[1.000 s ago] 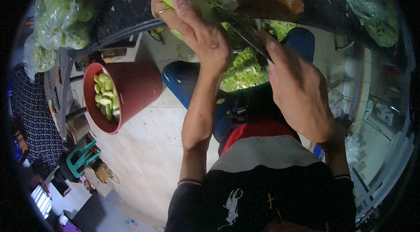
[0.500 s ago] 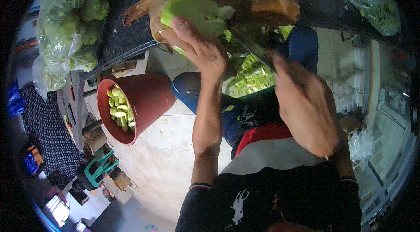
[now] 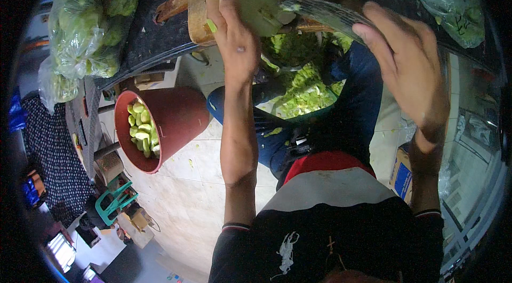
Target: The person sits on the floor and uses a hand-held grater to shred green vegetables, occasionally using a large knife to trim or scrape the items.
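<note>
My left hand (image 3: 234, 37) is closed round a pale green peeled fruit or vegetable (image 3: 250, 8), its thumb along the near side. The piece is held up over the wooden cutting board (image 3: 200, 19), and its exact kind is not clear. A ring shows on one finger. My right hand (image 3: 405, 59) grips a knife whose blade (image 3: 330, 15) is smeared by motion. The blade points left, its far end beside the pale right end of the piece. The handle is hidden in my fingers.
Below the board, between my knees, lies a heap of green peelings (image 3: 304, 91). A red bucket (image 3: 181, 117) with several pale green pieces stands on the floor at left. Plastic bags of green produce (image 3: 88, 27) lie on the dark table at left, with another bag (image 3: 453, 11) at right.
My right hand and the knife have swung up and right, the blade now flatter. My left hand has moved slightly up with the green piece still in it.
</note>
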The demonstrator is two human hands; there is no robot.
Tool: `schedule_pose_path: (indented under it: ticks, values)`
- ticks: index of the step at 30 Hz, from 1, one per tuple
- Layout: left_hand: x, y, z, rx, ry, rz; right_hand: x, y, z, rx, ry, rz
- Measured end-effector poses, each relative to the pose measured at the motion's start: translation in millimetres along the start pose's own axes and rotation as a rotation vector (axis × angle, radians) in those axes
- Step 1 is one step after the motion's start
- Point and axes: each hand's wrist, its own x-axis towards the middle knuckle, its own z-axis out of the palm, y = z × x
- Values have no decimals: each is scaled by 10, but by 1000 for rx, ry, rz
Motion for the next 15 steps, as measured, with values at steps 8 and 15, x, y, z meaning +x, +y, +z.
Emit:
schedule_pose_path:
  ticks: [8, 15]
  values:
    - [27, 61, 43, -159, 18, -94, 160, -161, -122, -296, -380, -215]
    - [54, -58, 57, -103, 34, 89, 23, 39, -352, -423, -466, -340]
